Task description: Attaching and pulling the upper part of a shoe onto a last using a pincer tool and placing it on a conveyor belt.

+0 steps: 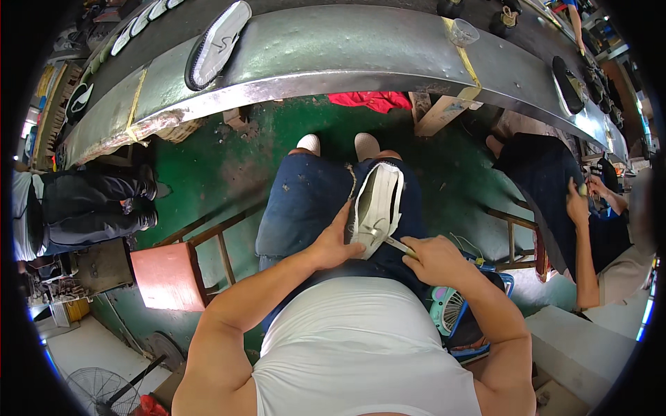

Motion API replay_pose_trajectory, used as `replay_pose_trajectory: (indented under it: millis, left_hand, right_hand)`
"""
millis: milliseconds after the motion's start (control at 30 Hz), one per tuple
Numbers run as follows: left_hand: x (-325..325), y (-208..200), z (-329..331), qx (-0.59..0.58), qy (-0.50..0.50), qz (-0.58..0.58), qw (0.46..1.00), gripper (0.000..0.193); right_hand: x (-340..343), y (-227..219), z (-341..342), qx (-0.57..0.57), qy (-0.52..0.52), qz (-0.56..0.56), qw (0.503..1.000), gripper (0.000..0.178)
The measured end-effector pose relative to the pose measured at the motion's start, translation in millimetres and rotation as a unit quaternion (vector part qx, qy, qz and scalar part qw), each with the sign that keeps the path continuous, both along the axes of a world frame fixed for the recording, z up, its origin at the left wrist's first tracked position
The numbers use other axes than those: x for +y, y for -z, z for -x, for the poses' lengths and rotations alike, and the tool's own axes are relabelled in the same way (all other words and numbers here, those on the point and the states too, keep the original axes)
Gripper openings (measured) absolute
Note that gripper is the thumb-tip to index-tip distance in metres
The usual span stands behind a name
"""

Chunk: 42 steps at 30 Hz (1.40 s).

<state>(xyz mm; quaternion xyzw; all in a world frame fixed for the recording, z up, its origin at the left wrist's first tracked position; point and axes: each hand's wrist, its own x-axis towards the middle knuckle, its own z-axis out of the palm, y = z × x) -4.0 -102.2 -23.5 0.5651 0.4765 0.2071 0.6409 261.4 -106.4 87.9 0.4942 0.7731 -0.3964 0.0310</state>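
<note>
A white shoe upper [379, 194] with its grey-white underside facing up lies over my thighs. My left hand [334, 243] is closed around its left edge, with the thumb pressed near its lower end. In my right hand [437, 261] is a slim metal hand tool [398, 245], whose tip meets the lower right edge of the shoe upper. The tool's exact kind is hard to make out, since my fingers cover its rear part. A frayed cord [351, 179] hangs beside the shoe upper.
A metal-topped bench [333, 48] curves across in front, with a shoe upper [218, 47] and a clear cup [463, 32] on it. A stool [166, 276] stands at left, a small turquoise fan [448, 306] at right. Other people [583, 208] sit on both sides.
</note>
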Motion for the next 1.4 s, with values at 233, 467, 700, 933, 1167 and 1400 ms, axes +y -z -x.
replay_pose_trajectory:
  millis: [233,467,700,933,1167,1400]
  left_hand:
    - [-3.3,-12.6,-2.9,0.025,0.020,-0.005,0.999,0.105]
    - [-7.2,-1.4,-4.6,-0.365,-0.144,0.251,0.885,0.080]
    - [-0.4,27.1,-26.9,0.029,-0.287,0.049,0.956,0.054]
    - [-3.2,23.6,-28.4,0.141,-0.217,-0.172,0.951,0.047]
    - [5.9,-12.2,-20.7,0.214,0.018,-0.264,0.940,0.053]
    - [31.5,-28.5,-14.0,0.258,0.164,-0.230,0.924,0.055]
  right_hand:
    - [22.9,0.8,0.6,-0.043,-0.092,-0.041,0.994,0.026]
    - [47.4,-12.7,30.8,-0.139,-0.222,0.018,0.965,0.025]
    - [-5.2,40.5,37.6,0.013,-0.006,0.012,1.000,0.026]
    - [10.9,32.0,20.2,0.026,0.014,-0.223,0.974,0.033]
    - [-7.0,58.5,-2.3,-0.050,0.128,-0.054,0.989,0.025]
    - [39.7,24.5,-33.3,-0.008,0.121,0.293,0.949,0.026]
